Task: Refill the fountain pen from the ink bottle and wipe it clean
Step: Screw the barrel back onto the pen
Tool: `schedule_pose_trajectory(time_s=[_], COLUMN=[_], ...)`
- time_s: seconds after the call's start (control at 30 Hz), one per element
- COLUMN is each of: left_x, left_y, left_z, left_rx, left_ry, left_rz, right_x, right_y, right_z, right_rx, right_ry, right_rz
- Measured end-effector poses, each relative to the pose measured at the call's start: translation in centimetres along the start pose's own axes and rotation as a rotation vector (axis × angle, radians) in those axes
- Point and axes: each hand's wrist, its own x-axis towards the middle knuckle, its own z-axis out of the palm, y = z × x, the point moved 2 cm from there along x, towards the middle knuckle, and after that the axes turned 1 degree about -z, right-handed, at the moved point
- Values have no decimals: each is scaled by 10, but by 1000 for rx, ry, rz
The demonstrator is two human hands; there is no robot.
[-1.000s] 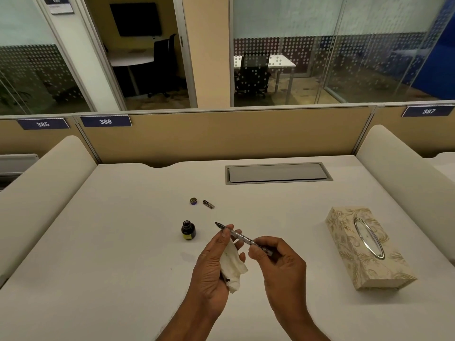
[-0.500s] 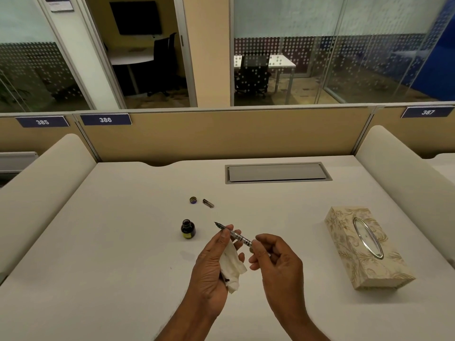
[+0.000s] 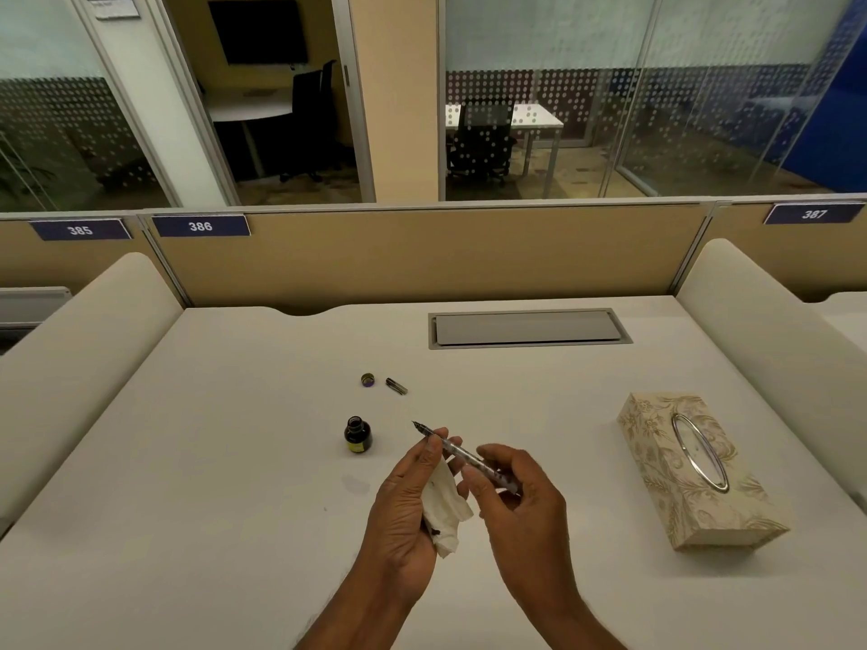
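The fountain pen [image 3: 462,455] is held above the white desk [image 3: 187,462], nib pointing up and left. My left hand [image 3: 408,504] pinches it just behind the nib and also holds a crumpled, ink-stained white tissue [image 3: 443,509] in its palm. My right hand [image 3: 520,504] grips the rear of the pen's clear barrel. A small dark ink bottle [image 3: 358,434] stands open to the left of the nib. Its cap [image 3: 368,380] and a short dark pen part [image 3: 396,386] lie farther back.
A floral tissue box [image 3: 694,466] with an oval metal-rimmed slot sits at the right. A grey cable hatch [image 3: 530,328] is set into the desk at the back. Padded dividers flank the desk and a tan partition stands behind. A faint smudge [image 3: 355,484] marks the desk near my left hand.
My right hand's fingers have shifted along the rear of the barrel, slightly opening and regripping. The left hand, tissue and pen stay nearly in place.
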Motion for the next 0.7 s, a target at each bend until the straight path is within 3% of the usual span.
schedule_pose_trajectory(time_s=[0.7], left_x=[-3], left_y=[-1], left_z=[0], left_rx=[0], left_ry=[5], left_rz=[-17], right_x=[3], right_y=[1], right_z=[2], right_rx=[-32], right_ry=[-61], right_rz=[1])
